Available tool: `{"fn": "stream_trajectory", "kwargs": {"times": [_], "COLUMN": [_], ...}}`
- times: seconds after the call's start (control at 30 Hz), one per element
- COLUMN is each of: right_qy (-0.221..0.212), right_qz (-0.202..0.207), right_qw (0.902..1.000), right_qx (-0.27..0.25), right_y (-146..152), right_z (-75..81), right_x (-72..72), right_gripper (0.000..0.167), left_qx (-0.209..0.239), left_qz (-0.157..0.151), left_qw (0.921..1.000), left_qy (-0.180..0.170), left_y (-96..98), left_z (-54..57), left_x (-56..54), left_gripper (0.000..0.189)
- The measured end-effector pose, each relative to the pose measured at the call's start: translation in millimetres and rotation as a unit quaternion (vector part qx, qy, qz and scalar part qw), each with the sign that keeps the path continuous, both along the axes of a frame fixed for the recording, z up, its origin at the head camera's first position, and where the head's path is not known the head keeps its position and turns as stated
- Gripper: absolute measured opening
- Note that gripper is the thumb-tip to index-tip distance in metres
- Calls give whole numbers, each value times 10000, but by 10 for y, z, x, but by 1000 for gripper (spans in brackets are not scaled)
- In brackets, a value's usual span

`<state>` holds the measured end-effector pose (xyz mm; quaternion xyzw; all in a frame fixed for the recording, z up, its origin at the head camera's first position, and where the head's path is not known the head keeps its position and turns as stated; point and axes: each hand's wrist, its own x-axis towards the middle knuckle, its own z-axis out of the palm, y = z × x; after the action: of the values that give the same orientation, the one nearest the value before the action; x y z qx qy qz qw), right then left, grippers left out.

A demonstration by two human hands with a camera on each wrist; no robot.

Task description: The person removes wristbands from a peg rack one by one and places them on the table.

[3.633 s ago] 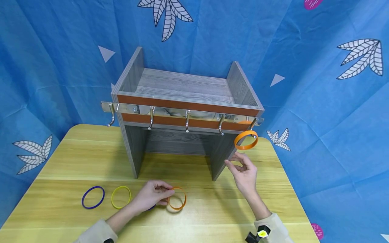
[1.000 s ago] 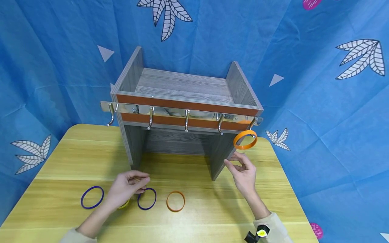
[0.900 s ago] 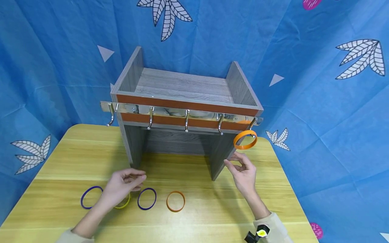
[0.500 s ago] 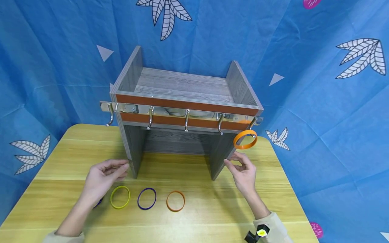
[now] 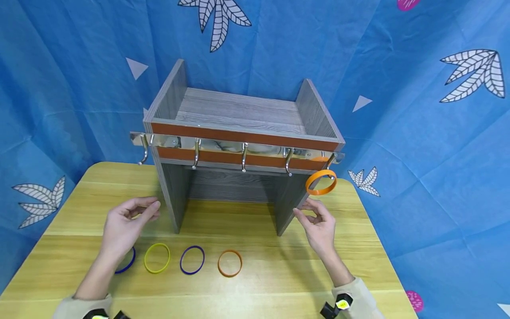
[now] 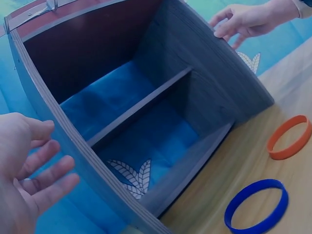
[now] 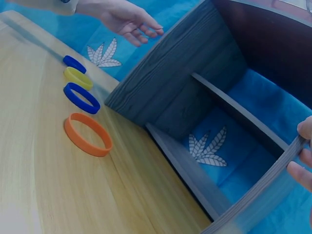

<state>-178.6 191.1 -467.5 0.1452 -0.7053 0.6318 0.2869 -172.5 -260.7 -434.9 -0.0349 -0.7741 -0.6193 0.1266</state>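
Note:
A grey wood-grain shelf [image 5: 239, 110] stands on the table, with a metal hook rail [image 5: 223, 146] across its front. My right hand [image 5: 320, 228] holds the front edge of its right side panel [image 5: 288, 199] between thumb and fingers. Above that hand, an orange wristband [image 5: 321, 183] hangs from the rightmost hook [image 5: 330, 161]. Beside the left side panel [image 5: 169, 195], my left hand [image 5: 125, 223] is raised with loosely bent fingers and nothing in them. In the left wrist view its fingertips [image 6: 68, 163] are close to the panel's edge.
In a row on the table [image 5: 263, 283] lie a blue wristband [image 5: 132, 259], partly behind the left forearm, a yellow one [image 5: 146, 265], another blue wristband [image 5: 182, 266] and an orange wristband [image 5: 230, 276]. A blue patterned cloth [image 5: 418, 133] hangs behind the table.
Earlier the left hand was at the orange wristband on the table. It has since left that band lying there and moved left and up to beside the shelf. The right hand stays put.

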Motion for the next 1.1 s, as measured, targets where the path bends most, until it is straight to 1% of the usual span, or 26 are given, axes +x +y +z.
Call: {"fn": "stream_trajectory", "kwargs": {"times": [0.07,0.23,0.33,0.43,0.53,0.6,0.7,0.77,0.93,1.0,1.1], "right_qy": [4,2,-23,-20,-7,-11,-30,-26,-17,-33,-57], "right_qz": [14,20,-2,25,51,54,22,28,53,57,82], "right_qw": [10000,10000,10000,10000,10000,10000,10000,10000,10000,10000,9999], "right_qx": [-32,-60,-19,-45,-60,-66,-37,-60,-57,-52,-35], "right_y": [3,6,9,9,7,6,2,1,11,20,31], "right_z": [-3,-2,0,2,1,0,5,9,12,10,11], "right_x": [-5,-13,-13,-15,-16,-15,-14,-13,-15,-16,-12], "right_gripper": [32,33,32,32,31,31,31,32,32,32,31], "left_qx": [46,742,1004,1355,1750,1914,1895,1753,1634,1653,1557], "left_qz": [177,367,427,345,161,49,4,77,365,436,519], "left_qw": [9996,9948,9904,9840,9756,9708,9691,9711,9746,9750,9768], "left_qy": [204,591,855,1105,1318,1442,1579,1616,1487,1422,1372], "left_y": [42,143,192,229,260,280,307,323,358,366,369], "left_z": [16,63,74,71,60,48,38,37,52,60,70], "left_x": [-22,-81,-115,-146,-165,-171,-178,-180,-182,-183,-182], "left_gripper": [16,12,10,9,9,9,9,9,9,10,9]}}
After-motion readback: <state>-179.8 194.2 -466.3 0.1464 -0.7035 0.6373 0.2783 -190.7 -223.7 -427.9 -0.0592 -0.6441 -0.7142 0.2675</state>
